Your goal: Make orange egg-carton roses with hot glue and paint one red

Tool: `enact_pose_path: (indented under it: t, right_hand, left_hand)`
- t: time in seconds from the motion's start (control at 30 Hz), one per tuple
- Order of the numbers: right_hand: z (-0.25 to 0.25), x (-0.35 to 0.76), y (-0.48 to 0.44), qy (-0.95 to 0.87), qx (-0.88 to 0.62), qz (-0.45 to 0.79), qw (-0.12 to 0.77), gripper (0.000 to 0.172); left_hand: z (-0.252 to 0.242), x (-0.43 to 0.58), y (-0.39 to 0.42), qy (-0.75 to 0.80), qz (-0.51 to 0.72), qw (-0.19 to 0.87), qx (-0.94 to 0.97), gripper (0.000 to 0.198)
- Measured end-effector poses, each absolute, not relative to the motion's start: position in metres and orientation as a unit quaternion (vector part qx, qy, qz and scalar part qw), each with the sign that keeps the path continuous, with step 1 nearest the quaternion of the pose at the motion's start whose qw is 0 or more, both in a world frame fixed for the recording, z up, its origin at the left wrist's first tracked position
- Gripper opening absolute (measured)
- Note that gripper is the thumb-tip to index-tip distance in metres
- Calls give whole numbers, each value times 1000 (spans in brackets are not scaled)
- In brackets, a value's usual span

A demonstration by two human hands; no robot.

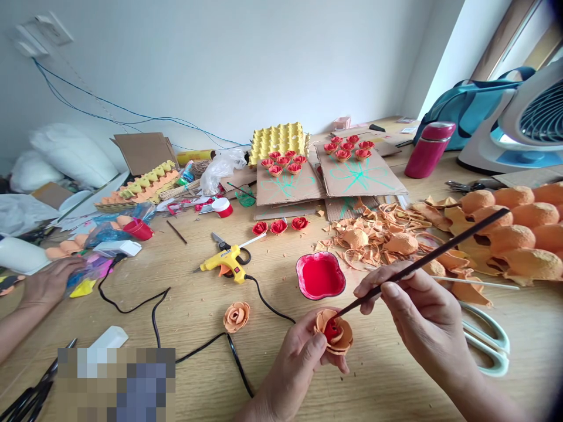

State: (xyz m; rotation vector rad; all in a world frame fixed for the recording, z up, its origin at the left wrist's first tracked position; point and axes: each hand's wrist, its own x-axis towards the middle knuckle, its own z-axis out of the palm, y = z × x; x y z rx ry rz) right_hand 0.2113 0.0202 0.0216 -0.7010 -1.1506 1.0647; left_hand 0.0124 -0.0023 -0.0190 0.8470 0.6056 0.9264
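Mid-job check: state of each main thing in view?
Orange cardboard rose, in left hand, centre red, outer petals unpainted.
Dark slim paintbrush, in right hand, tip at rose's centre.
Scalloped pink-rimmed dish, holding red paint.
Loose orange cardboard rose, unpainted.
Three red cardboard roses, painted.
Yellow plastic glue gun, lying down.
Magenta cylindrical flask, capped.

Soft, bright daylight comes from the window [514,44] beyond the right hand [417,322], its glass nearly washed out, while shadows near the left hand [297,363] stay pale and blurry-edged. Both hands look fairly crisp, with finer detail softening towards the wall [229,58] ahead of them. Wide-lens distortion tilts the bottle [428,149] and stretches the fan [541,117] past the right hand, where corners darken, and coarse pixelation hides a patch left of the left hand.
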Motion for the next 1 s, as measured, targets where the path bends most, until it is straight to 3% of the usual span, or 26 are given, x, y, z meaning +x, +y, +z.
enact_pose_path:
  t: [0.53,1.0]
  right_hand:
    - [22,214,23,-479,-333,462,668,9]
    - [22,213,28,-474,-345,457,669,11]
  left_hand:
    - [-16,13,-2,274,433,783,352,45]
    - [-16,12,-2,278,419,788,355,54]
